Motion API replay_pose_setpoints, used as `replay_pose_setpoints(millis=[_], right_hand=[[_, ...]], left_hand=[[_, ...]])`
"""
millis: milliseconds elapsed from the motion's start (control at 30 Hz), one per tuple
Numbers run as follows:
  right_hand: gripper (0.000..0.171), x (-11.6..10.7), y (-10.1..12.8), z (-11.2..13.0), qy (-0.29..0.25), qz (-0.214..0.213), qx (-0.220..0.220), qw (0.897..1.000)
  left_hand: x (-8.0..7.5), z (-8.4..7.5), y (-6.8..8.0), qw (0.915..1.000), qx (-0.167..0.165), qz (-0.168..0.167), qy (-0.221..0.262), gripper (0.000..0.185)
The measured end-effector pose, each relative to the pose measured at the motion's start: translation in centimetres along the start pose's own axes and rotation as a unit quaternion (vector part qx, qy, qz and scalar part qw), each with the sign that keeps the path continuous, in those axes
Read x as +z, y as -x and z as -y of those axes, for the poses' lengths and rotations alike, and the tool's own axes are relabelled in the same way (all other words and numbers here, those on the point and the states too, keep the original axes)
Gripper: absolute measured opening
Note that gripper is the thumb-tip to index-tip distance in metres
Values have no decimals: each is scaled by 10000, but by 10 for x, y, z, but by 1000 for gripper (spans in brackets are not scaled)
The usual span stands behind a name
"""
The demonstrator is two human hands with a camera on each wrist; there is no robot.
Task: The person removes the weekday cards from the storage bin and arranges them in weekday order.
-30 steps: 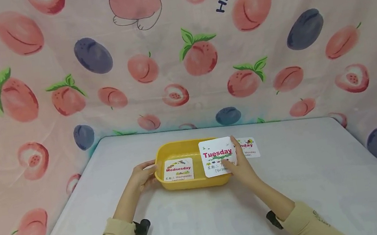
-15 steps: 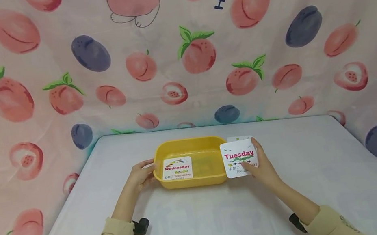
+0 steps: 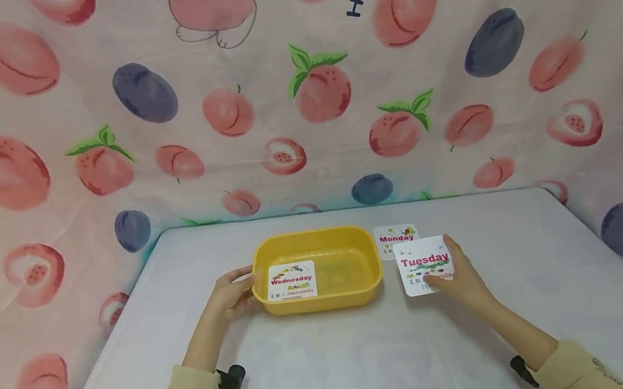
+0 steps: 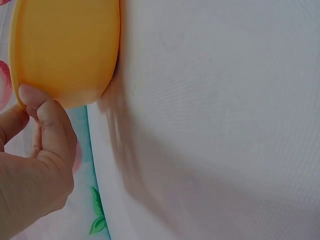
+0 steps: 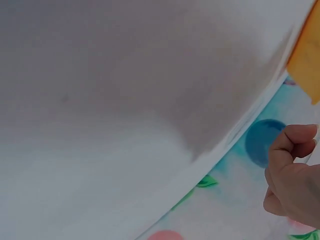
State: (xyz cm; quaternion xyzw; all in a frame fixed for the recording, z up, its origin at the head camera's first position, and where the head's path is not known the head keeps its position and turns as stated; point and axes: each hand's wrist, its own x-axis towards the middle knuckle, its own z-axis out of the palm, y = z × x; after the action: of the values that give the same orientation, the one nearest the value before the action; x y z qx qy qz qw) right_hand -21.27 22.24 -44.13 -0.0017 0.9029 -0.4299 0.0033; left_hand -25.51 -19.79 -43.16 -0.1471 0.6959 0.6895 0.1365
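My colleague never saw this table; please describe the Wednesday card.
On the white table stands a yellow basin. Inside, near the left hand, is the white Wednesday card. Unlike the Monday card and Tuesday card, it is within the basin.

Near the far edge of the white table [image 3: 339, 367], the tray [image 3: 328, 302] is plain yellow. The Wednesday card [image 3: 292, 284], Monday card [image 3: 396, 237] and Tuesday card [image 3: 422, 254] are white with pinkish-red headings. Beyond that edge, the pale pink backdrop [image 3: 275, 81] bears coral peaches [image 3: 323, 95], green leaves [image 3: 104, 136] and navy plums [image 3: 493, 43].
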Motion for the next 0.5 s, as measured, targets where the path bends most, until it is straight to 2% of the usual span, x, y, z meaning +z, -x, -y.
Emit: replay_pose_setpoints(millis=[200,500], right_hand=[[95,-9,-8,-16,257,36,208,9994],[95,-21,-38,-26,285,127,309,9990]], left_hand=[[0,3,0,10000,53,26,13,46],[-3,0,0,10000,6,10,-79,45]])
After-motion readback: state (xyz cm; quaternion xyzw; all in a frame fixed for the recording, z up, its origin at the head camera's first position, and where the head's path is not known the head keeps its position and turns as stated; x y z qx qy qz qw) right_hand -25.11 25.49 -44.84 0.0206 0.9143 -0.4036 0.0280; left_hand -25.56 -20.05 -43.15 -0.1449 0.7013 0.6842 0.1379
